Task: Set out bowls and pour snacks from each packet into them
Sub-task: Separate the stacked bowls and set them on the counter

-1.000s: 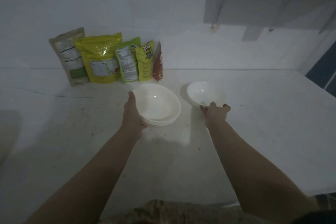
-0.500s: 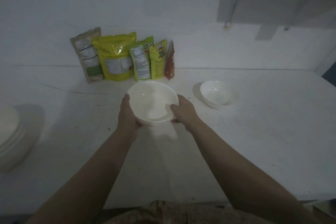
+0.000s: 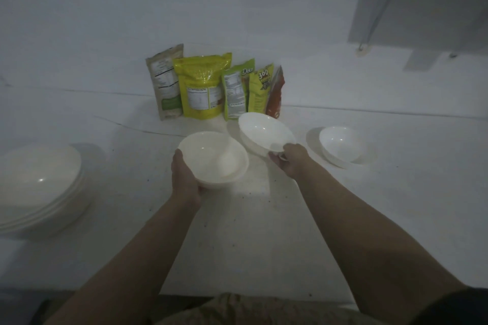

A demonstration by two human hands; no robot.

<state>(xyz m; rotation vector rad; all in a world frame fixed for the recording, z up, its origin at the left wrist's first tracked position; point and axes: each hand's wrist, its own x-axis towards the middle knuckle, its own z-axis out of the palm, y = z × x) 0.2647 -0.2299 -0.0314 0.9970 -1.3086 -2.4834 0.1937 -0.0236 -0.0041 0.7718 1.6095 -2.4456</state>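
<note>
My left hand (image 3: 184, 179) grips the near rim of a small stack of white bowls (image 3: 214, 159) held just above the white counter. My right hand (image 3: 289, 159) holds a single white bowl (image 3: 264, 133) by its near rim, tilted and lifted to the right of the stack. Another white bowl (image 3: 342, 145) stands alone on the counter further right. Several snack packets stand in a row against the back wall: a beige one (image 3: 166, 82), a large yellow one (image 3: 202, 87), a green one (image 3: 236, 91), a yellow one (image 3: 260, 90) and a red one (image 3: 276, 92).
A stack of larger white bowls (image 3: 37, 187) sits at the left edge of the counter (image 3: 264, 219). The counter's front edge runs close to my body. A grey box (image 3: 422, 0) hangs on the wall at the upper right.
My right hand has taken the top bowl off the stack and lifted it away to the right. The view has shifted, bringing the large bowl stack further into sight on the left.
</note>
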